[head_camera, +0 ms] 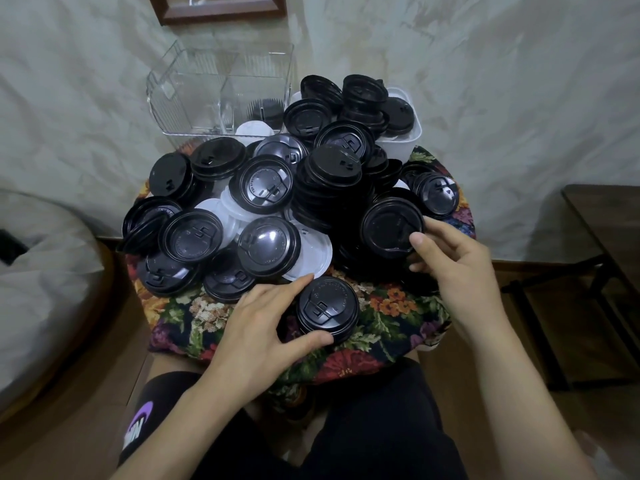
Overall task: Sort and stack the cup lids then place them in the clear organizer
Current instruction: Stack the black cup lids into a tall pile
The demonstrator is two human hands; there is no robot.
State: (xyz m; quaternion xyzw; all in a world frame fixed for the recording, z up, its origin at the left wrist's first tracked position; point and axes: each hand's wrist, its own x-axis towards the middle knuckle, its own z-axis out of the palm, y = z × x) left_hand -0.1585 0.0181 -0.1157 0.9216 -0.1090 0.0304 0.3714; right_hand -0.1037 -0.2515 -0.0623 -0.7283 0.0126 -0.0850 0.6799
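Several black and a few white cup lids lie heaped on a small table with a floral cloth (388, 306). My left hand (263, 327) grips a short stack of black lids (327, 308) standing on the cloth near the front edge, thumb and fingers curled round its sides. My right hand (450, 261) pinches the rim of a single black lid (391, 226) lying underside up at the right of the heap. The clear organizer (221, 88) stands at the back left, with a few dark lids in one of its compartments.
A white tub (405, 136) heaped with black lids sits at the back right of the table. White lids (311, 251) show between the black ones mid-heap. A wall stands behind, a dark wooden table (606, 220) to the right, grey bedding (41, 271) to the left.
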